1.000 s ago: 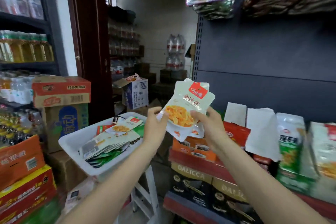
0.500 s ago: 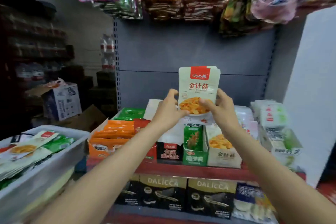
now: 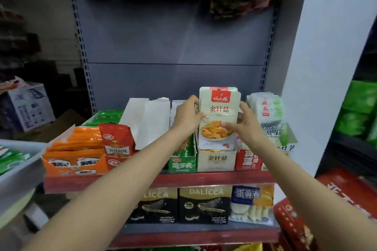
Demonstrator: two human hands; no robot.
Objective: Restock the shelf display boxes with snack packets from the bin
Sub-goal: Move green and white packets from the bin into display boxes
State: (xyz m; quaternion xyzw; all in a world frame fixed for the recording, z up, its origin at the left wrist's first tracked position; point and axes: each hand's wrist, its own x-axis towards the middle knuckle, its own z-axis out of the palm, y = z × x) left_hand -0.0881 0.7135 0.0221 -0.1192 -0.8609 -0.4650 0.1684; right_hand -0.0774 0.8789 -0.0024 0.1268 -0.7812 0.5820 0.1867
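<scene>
Both hands hold one cream snack packet (image 3: 219,116) upright over the cream display box (image 3: 216,160) that stands at the front edge of the red shelf (image 3: 204,179), right of its middle. The packet's lower end sits inside the open top of that box, with its red label at the top. The left hand (image 3: 187,117) grips the packet's left edge, fingers curled round it. The right hand (image 3: 247,123) grips the right edge, its fingers (image 3: 229,126) pressed on the printed front.

Just left of the cream box stands a green display box (image 3: 182,158), and just right a red one (image 3: 248,159). At the shelf's left end an orange display box (image 3: 75,157) is packed with orange packets, a red packet (image 3: 118,140) propped against it. The white bin (image 3: 14,173) with green packets shows at the left edge of the view. Black Dalicca boxes (image 3: 204,204) line the shelf below.
</scene>
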